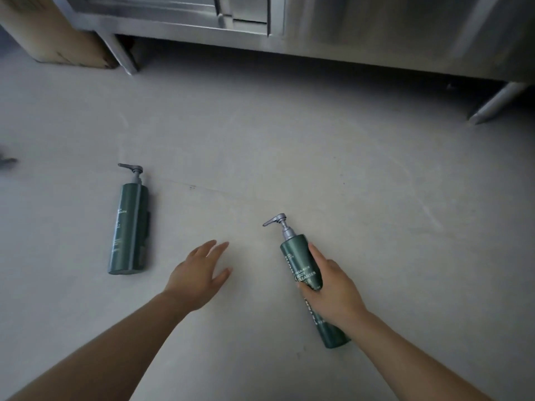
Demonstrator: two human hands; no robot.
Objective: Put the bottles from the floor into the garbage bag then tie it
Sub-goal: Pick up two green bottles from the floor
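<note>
Two slim, dark-green cylindrical pump bottles lie on the smooth grey floor (289, 157). The right hand (333, 287) wraps its grip around the nearer bottle (302, 267), grey pump pointing up-left. The left hand (199, 273) hovers, fingers spread, empty. The far bottle (128, 227) lies lengthwise, pump away.

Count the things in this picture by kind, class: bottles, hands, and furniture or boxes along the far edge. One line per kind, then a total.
Dark green pump bottles with grey pump heads: 2 (one lying on the floor, one under the right hand)
Bare hands: 2 (left hand, right hand)
Stainless steel cabinet on legs: 1
Brown cardboard box: 1
Total: 6
</note>
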